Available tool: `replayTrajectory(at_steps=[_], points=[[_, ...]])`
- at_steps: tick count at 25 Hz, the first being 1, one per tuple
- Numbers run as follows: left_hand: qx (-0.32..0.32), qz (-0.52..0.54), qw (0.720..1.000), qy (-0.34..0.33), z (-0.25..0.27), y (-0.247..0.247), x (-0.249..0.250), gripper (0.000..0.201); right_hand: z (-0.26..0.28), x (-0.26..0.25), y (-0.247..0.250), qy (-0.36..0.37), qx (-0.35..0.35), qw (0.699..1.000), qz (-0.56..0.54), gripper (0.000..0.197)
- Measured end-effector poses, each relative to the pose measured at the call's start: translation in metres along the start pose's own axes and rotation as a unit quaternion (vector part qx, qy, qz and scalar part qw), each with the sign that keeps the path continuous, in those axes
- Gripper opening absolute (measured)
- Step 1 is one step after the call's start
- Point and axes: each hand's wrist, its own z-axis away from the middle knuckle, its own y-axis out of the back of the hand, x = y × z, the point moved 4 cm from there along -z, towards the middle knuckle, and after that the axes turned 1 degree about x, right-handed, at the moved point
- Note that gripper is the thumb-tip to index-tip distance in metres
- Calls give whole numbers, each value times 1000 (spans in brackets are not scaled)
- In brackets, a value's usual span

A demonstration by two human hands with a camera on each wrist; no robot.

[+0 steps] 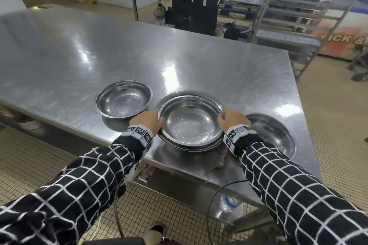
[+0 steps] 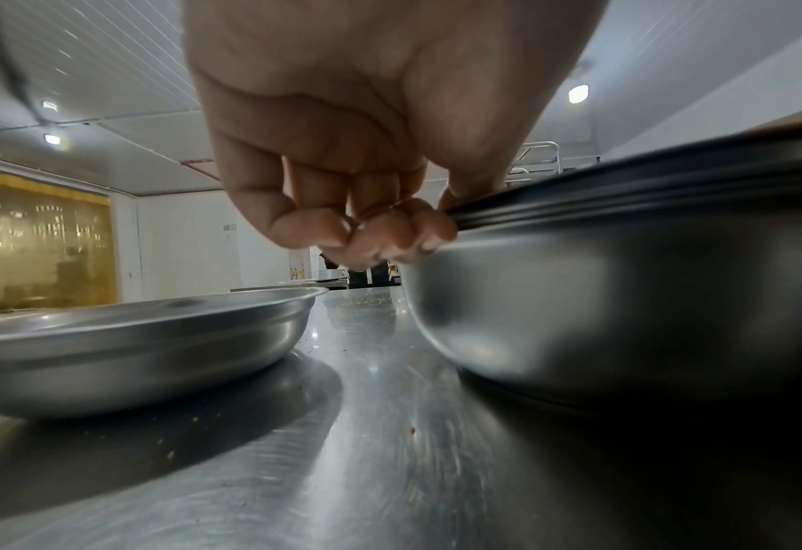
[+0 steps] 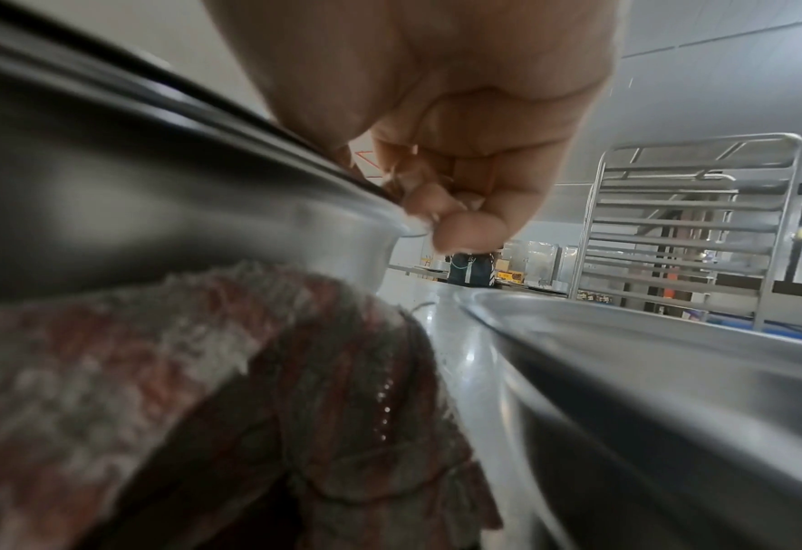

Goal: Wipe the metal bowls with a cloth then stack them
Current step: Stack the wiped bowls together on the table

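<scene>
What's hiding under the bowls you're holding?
A reddish, patterned cloth lies on the table under the near side of the stack of bowls. Its edge pokes out by the right hand. The bowls cover the rest.

You have a stack of shiny metal bowls (image 1: pixel 190 123) upright at six o'clock, over the crumpled reddish cloth (image 1: pixel 216 160). Single bowls sit at nine o'clock (image 1: pixel 123 99) and three o'clock (image 1: pixel 274 135).
</scene>
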Motion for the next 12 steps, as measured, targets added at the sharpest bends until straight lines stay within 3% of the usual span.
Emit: replayTrajectory(at_steps=[7, 12], points=[[-23, 93, 995, -6, 7, -3, -19, 41, -4, -2, 13, 0, -13, 999, -39, 38], [-20, 157, 986, 51, 3, 8, -66, 39, -15, -58, 36, 98, -10, 992, -85, 29]])
